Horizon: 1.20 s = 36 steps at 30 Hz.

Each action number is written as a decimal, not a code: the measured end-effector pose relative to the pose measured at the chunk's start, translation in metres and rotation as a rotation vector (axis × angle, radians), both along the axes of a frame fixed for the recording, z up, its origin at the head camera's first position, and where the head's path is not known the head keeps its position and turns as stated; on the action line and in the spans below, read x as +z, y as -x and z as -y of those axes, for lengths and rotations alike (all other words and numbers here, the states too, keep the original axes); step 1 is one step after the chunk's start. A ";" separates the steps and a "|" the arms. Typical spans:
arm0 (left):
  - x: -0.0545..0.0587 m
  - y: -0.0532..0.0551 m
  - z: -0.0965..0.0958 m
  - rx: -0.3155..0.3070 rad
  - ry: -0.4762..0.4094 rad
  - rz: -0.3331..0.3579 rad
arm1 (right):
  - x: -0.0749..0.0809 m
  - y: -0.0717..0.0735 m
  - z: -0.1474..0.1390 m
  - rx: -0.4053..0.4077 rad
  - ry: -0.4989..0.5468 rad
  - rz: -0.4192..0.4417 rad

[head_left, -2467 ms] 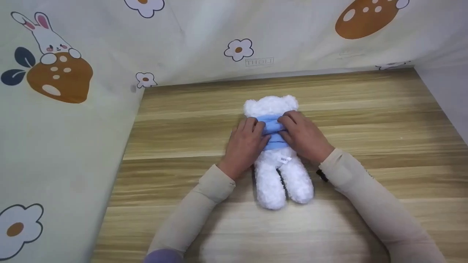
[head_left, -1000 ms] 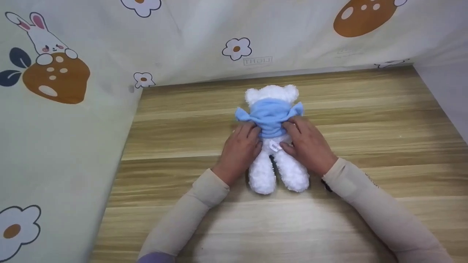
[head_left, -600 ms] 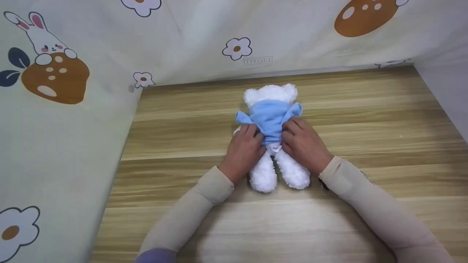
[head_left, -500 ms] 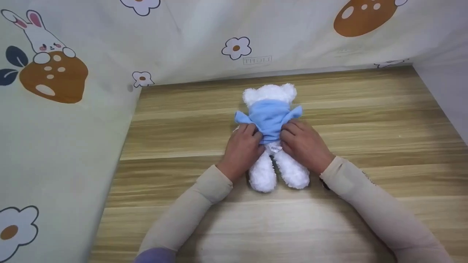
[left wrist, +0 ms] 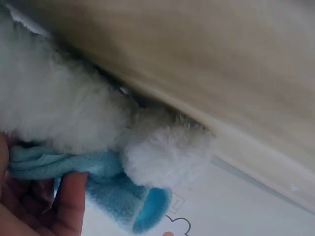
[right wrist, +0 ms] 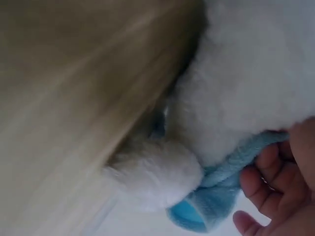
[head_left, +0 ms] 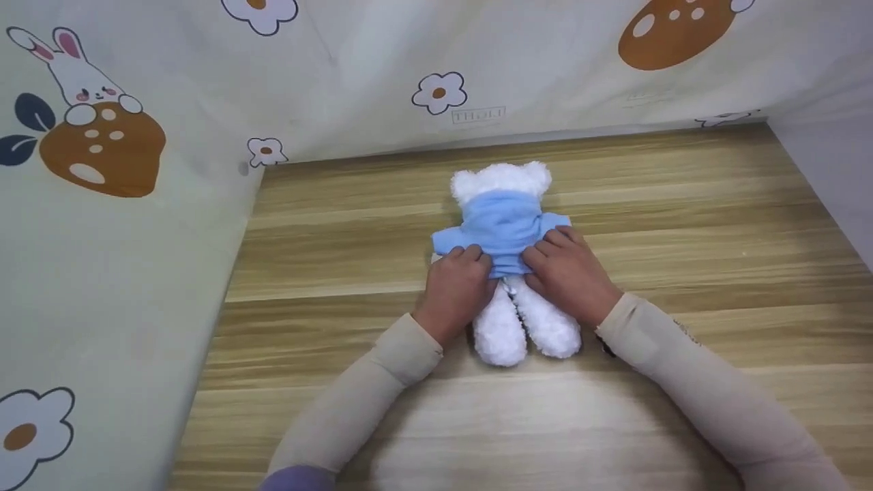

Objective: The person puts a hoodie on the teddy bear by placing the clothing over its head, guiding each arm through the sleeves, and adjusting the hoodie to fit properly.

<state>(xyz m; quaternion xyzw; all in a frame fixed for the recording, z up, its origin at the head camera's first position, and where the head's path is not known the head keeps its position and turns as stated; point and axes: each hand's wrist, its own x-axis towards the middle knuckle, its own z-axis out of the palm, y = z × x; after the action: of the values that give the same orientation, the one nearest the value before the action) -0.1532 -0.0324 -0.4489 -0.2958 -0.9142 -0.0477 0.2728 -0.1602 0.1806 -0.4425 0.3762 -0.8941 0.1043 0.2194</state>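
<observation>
A white plush bear lies on the table with its head toward the back wall, a blue shirt over its torso. My left hand pinches the shirt's hem on the left side, and my right hand pinches it on the right. Both short sleeves stick out sideways. In the left wrist view the hem is bunched between thumb and fingers, beside the bear's fluffy arm. The right wrist view has curled fingers at the rolled hem, close to an open sleeve end.
The wood-grain table extends around the bear on every side. A pale cloth wall printed with flowers and rabbits borders it at the back and left. A plain pale panel stands along the right edge.
The shirt, bunched across the upper back at first, has been pulled down over the lower back. Its sleeves have come out to the sides and flattened. Both hands moved down with the hem.
</observation>
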 end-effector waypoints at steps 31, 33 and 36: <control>0.018 -0.004 0.009 -0.034 -0.234 0.266 | 0.014 0.004 -0.028 0.067 0.354 0.716; 0.026 -0.004 0.013 -0.011 -0.307 0.305 | 0.021 0.003 -0.029 0.126 0.434 0.694; 0.034 -0.003 0.014 -0.003 -0.394 0.367 | 0.033 -0.001 -0.028 0.215 0.529 0.620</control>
<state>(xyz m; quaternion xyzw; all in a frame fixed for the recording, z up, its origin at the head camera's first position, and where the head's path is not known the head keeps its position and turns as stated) -0.1498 -0.0466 -0.4149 -0.2249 -0.9210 -0.2779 0.1549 -0.1594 0.2089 -0.4093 0.3490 -0.8158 0.4607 0.0170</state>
